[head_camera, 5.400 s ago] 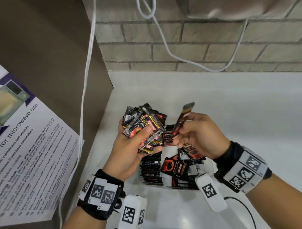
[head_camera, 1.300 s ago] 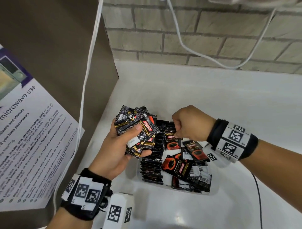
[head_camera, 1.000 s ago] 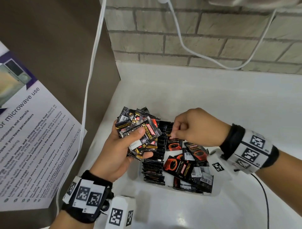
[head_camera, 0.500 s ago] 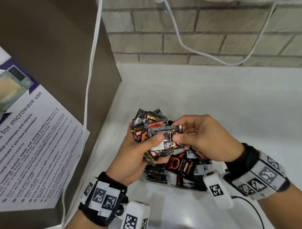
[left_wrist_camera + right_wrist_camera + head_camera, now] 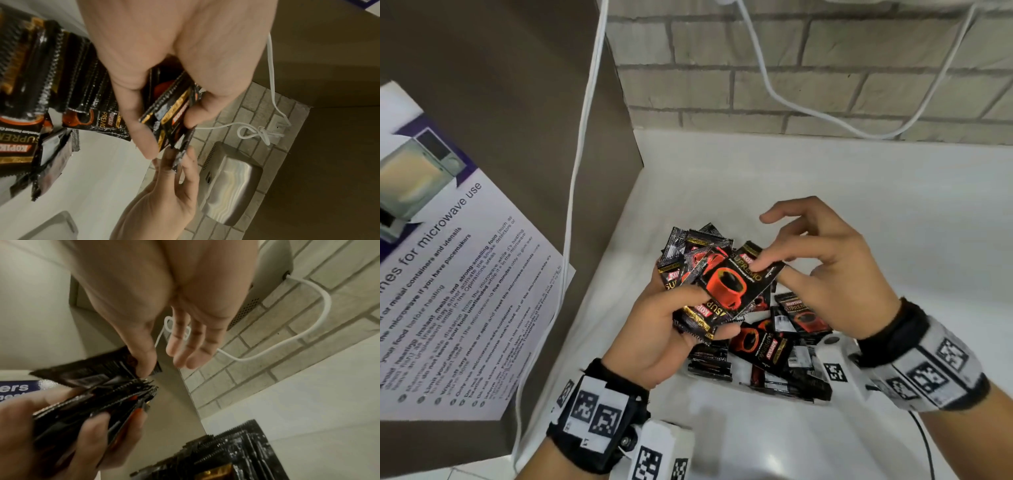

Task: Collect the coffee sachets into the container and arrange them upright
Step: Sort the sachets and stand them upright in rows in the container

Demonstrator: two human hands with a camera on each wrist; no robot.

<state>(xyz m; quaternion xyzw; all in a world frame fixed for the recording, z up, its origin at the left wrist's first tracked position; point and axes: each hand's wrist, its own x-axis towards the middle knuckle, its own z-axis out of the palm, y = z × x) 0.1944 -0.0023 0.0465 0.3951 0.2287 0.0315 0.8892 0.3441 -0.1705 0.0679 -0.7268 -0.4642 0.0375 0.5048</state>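
My left hand (image 5: 671, 322) grips a fanned bundle of black coffee sachets (image 5: 688, 260) above the container (image 5: 726, 385). On top of the bundle lies one sachet (image 5: 736, 284) face up, with a red cup printed on it. My right hand (image 5: 825, 274) pinches that sachet's right corner between thumb and a finger, the index finger stretched out. In the left wrist view the bundle (image 5: 172, 113) sits between my thumb and fingers. The right wrist view shows my thumb on the top sachet (image 5: 92, 374). More sachets (image 5: 767, 356) fill the container, some on edge at its left, others flat.
A white counter (image 5: 859, 205) runs to a brick wall (image 5: 825, 68) with a white cable (image 5: 808, 109) hanging across it. A brown panel on the left carries a microwave-use notice (image 5: 448, 274). A steel appliance (image 5: 230, 186) hangs on the wall.
My right hand came up from the container with one sachet and brought it to the bundle. That sachet has turned from its silver back to its printed face.
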